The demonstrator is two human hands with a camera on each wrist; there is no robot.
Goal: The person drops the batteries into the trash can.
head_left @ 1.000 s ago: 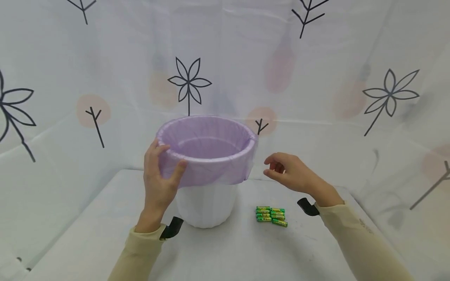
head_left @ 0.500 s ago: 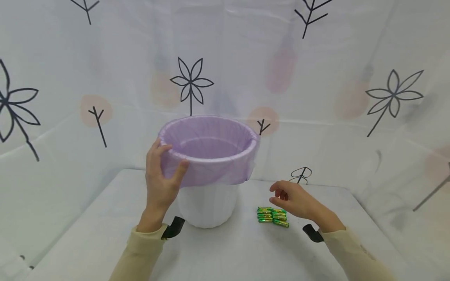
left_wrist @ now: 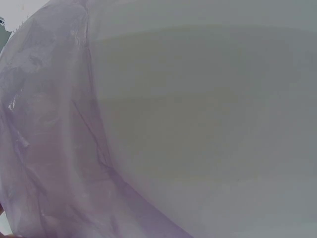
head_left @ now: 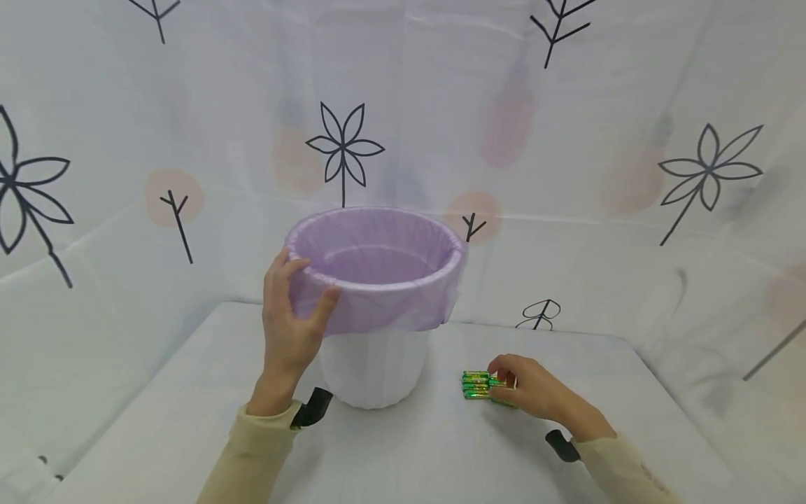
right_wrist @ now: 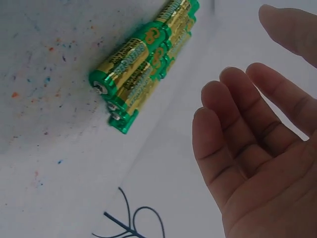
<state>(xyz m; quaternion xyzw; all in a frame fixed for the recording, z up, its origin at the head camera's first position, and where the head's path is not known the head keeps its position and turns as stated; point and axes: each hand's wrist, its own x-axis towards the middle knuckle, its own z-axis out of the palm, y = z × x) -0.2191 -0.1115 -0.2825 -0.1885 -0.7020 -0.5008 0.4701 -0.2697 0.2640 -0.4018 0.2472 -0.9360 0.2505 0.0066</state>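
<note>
A white trash can (head_left: 374, 367) stands upright, lined with a light purple bag (head_left: 390, 308) folded down over its rim. My left hand (head_left: 286, 336) holds the can's left side just below the rim, thumb in front and fingers round the side, over the bag. In the left wrist view the bag (left_wrist: 44, 124) and the can's white wall (left_wrist: 208, 124) fill the picture. Several green and gold batteries (head_left: 475, 385) lie in two rows right of the can. Over their right end is my right hand (head_left: 535, 388), partly covering them. The right wrist view shows its fingers bent loosely, apart from the batteries (right_wrist: 131, 72).
Everything stands on a table with a white cover (head_left: 403, 455). A white curtain (head_left: 403, 105) printed with dark flowers and twigs hangs behind and at the sides. Small coloured specks dot the cover in the right wrist view.
My right hand has come down from beside the bag-lined rim to the batteries. The left hand has kept its hold on the trash can.
</note>
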